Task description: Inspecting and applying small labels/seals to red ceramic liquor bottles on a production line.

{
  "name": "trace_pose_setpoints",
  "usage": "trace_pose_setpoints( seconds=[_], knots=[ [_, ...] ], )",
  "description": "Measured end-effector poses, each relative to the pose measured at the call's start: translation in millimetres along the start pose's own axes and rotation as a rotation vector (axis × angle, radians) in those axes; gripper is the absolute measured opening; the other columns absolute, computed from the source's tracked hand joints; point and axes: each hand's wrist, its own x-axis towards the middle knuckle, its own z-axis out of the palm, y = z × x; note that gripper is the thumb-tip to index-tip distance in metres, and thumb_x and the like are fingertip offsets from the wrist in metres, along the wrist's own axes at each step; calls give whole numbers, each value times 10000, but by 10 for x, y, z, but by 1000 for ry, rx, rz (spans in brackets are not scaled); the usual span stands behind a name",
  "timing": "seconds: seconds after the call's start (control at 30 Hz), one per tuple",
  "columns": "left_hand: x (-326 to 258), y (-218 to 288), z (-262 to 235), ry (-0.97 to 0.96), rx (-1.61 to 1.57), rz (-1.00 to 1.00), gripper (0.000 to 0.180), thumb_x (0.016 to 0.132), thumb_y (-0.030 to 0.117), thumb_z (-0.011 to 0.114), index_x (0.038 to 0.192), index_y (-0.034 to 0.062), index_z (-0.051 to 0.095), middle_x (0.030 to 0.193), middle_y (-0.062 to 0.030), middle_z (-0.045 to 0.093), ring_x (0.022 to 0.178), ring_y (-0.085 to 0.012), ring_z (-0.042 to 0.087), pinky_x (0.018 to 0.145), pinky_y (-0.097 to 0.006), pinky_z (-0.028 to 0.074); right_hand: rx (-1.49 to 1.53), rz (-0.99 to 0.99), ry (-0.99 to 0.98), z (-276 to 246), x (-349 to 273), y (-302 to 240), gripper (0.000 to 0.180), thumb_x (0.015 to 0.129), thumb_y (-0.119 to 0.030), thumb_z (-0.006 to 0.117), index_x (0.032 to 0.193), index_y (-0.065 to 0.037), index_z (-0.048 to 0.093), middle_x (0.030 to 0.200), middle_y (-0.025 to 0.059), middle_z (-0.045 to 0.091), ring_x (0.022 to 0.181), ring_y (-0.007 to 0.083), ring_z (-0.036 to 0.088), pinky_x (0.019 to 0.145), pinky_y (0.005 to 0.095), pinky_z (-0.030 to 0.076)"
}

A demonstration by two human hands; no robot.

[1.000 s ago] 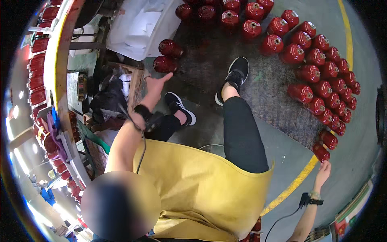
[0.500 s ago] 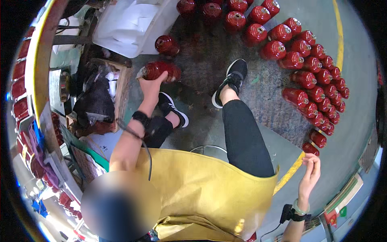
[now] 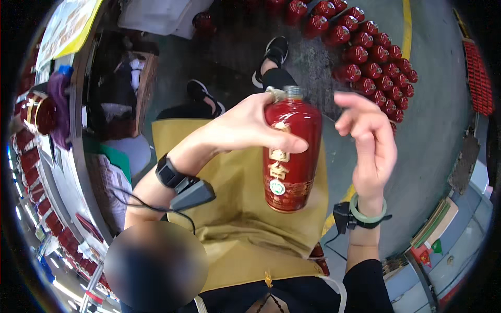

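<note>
My left hand (image 3: 245,128) grips a glossy red bottle (image 3: 289,156) around its shoulder and holds it upright in front of me, above my yellow apron (image 3: 235,219). The bottle has a gold and green label and a pale cap with a small tag at the neck. My right hand (image 3: 368,141), with a green bangle on the wrist, hovers just right of the bottle's neck, fingers spread and holding nothing. A black band with a cable sits on each wrist.
Several matching red bottles (image 3: 373,57) stand in rows on the grey floor ahead, beside a yellow floor line (image 3: 407,21). One more bottle (image 3: 203,22) stands by a white bin (image 3: 162,15). A rack with red bottles (image 3: 31,156) runs along my left.
My left hand took a red bottle from the floor and lifted it close in front of me. My right hand rose from the lower right to beside the bottle's neck.
</note>
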Motion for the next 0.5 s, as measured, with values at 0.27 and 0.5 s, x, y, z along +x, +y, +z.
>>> trace_pose_setpoints(
  seconds=[0.27, 0.5],
  knots=[
    [-48, -153, 366, 101, 394, 49, 957, 513, 480, 942, 1120, -160, 569, 1097, -243, 654, 1031, -263, 675, 888, -318, 543, 3, 215, -57, -115, -272, -44, 189, 1068, -145, 494, 975, 0, 571, 1164, 111, 660, 747, 57, 542, 700, 224, 484],
    [-233, -215, 524, 273, 571, 319, 953, 560, 402, 987, 1248, -81, 540, 1129, -203, 670, 1006, -269, 704, 886, -362, 578, -97, 531, -408, -289, -240, -153, 160, 1058, -155, 528, 978, -29, 586, 867, 4, 597, 686, 41, 513, 589, 210, 413]
  ],
)
